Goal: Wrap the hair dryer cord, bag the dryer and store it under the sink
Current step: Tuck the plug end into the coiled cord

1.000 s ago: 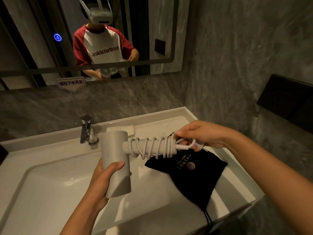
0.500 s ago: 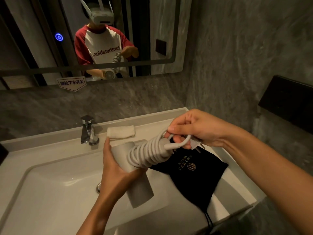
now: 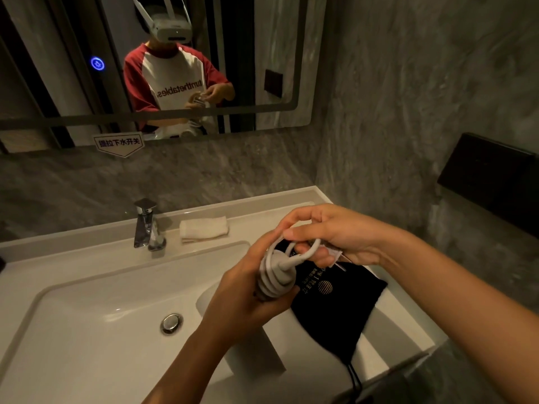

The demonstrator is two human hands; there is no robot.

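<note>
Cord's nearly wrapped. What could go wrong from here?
1. The cord end is only pinched by the right hand, not tucked; released, the coils may spring loose.
2. The left hand grips the hair dryer above the sink; a slip drops it in.
3. The black bag lies near the counter's front edge, drawstring hanging over; a nudge could pull it off.

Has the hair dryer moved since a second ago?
Yes. The white hair dryer moved right, away from the chrome faucet, toward the black drawstring bag.
</note>
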